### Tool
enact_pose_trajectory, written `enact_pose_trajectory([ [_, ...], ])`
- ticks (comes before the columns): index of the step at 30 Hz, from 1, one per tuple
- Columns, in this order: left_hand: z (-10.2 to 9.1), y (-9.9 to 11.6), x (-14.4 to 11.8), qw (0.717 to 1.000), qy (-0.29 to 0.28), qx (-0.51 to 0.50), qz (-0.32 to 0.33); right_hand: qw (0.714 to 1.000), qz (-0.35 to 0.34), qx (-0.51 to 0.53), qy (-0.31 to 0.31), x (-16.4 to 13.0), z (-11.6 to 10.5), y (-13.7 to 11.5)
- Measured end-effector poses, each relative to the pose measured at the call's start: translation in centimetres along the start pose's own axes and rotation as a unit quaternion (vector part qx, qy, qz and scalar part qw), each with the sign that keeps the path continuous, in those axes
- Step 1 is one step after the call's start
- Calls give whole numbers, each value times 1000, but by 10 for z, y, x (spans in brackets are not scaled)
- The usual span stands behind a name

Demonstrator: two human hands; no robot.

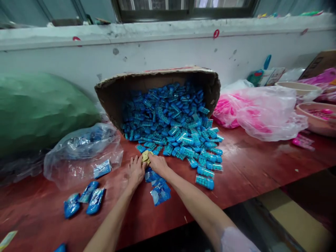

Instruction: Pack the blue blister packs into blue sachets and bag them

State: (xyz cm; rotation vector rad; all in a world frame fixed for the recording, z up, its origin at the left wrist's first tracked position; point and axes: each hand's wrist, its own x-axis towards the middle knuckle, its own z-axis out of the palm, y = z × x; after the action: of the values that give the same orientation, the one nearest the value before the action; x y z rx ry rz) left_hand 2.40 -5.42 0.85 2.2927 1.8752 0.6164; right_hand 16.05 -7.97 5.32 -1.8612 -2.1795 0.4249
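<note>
A cardboard box (118,91) lies tipped on its side at the back of a red-brown table (249,168), spilling several small blue bead-filled tubes (178,133) forward. My left hand (135,171) and my right hand (157,163) meet at the front of the pile. Both pinch a small yellowish item (146,156) between their fingertips. Just below the hands lie a few blue packets (160,190) in clear wrap.
A clear plastic bag (81,154) with blue packets sits left, with three filled packets (84,201) in front. A green sack (39,108) fills the far left. A bag of pink items (257,112) and two basins (315,115) stand right. The table's front edge runs diagonally at lower right.
</note>
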Motion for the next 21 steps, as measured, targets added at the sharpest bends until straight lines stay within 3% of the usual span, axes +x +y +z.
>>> enact_pose_trajectory([
  [5, 11, 1, -9, 1000, 12, -12, -8, 999, -37, 6, -26, -1, -1, 2],
  [8, 10, 0, -13, 999, 27, -28, -24, 997, -72, 1, -26, -35, -13, 8],
  [11, 2, 0, -26, 992, 88, -77, -43, 995, -100, -7, 12, -85, -12, 17],
  [14, -10, 6, -60, 977, 137, -153, -52, 997, -58, -28, 38, -124, 7, 25],
  [18, -26, 21, -125, 956, 142, -227, -120, 996, -29, -16, 88, -141, 28, 27],
  [20, -30, 31, -153, 919, 114, -319, -202, 994, -29, 2, 107, -141, 28, 26],
  [21, -30, 36, -163, 886, 86, -380, -253, 992, -29, 11, 119, -142, 26, 24],
])
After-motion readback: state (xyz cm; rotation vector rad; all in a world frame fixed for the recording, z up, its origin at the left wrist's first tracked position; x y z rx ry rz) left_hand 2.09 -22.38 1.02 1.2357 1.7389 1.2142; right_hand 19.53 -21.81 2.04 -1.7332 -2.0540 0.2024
